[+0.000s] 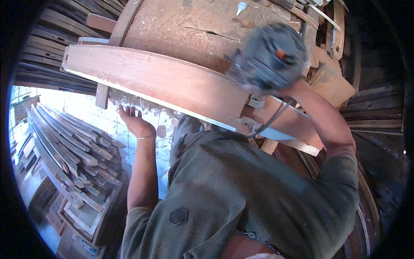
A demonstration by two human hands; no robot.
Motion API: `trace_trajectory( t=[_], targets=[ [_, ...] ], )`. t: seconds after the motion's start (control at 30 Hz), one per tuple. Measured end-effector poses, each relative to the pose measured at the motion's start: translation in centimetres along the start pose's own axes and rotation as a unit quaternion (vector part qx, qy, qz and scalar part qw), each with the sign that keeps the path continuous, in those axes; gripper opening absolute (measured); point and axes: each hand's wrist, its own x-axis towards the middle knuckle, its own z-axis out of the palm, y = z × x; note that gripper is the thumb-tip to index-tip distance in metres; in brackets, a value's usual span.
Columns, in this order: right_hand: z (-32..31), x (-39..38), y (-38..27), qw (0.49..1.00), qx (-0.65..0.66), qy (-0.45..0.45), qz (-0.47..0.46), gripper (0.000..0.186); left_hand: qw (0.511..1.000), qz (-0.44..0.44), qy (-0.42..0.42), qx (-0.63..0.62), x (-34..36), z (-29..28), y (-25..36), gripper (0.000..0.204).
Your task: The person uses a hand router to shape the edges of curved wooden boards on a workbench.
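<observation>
My right hand [294, 89] is closed on a dark corded power tool [271, 58] with an orange spot on it. Motion blurs the tool, so its exact kind does not show, and its body hides most of my fingers. It is over the right part of a long reddish wooden board [159, 77], at its far edge. Whether it touches the wood I cannot tell. From it a cable [276, 115] runs down across the board toward my body. My left hand [137, 124] hangs in the air at the board's near side, fingers apart and holding nothing.
Behind the board lies a worn workbench top [172, 28] with wood shavings and a small white pointed object [241, 7]. Stacked timber strips [73, 142] fill the lower left, with more planks [51, 47] at the upper left. Wood offcuts [332, 84] crowd the right.
</observation>
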Motion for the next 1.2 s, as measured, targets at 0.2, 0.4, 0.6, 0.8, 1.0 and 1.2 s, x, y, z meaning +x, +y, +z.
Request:
trace_trajectory(
  t=[0.2, 0.4, 0.6, 0.8, 1.0, 1.2],
  targets=[
    [-2.7, -7.8, 0.8, 0.972, -0.194, 0.007, -0.129, 0.079, 0.990, -0.092, -0.084, 0.060, -2.1, -2.8, -6.3, 0.061],
    [-2.5, -7.2, 2.8, 0.953, -0.199, -0.017, -0.229, 0.066, 0.996, 0.002, -0.055, -0.064, -1.0, 5.5, 3.7, 0.080],
    [-2.7, -5.2, 4.0, 0.937, -0.158, -0.063, -0.306, 0.073, 0.992, 0.001, -0.092, -0.087, 3.1, 7.2, 5.8, 0.074],
    [-2.4, -4.2, 4.6, 0.936, -0.028, -0.079, -0.342, 0.056, 0.997, -0.036, -0.040, 0.052, 4.1, 7.5, 5.0, 0.069],
    [-1.8, -2.2, 4.8, 0.916, -0.067, -0.089, -0.386, 0.057, 0.997, 0.058, -0.032, 0.031, 5.8, 6.9, 3.5, 0.071],
    [-1.0, -0.4, 3.7, 0.920, -0.086, -0.095, -0.371, 0.055, 0.998, -0.043, -0.025, 0.029, 3.7, 7.6, 5.3, 0.069]
  ],
)
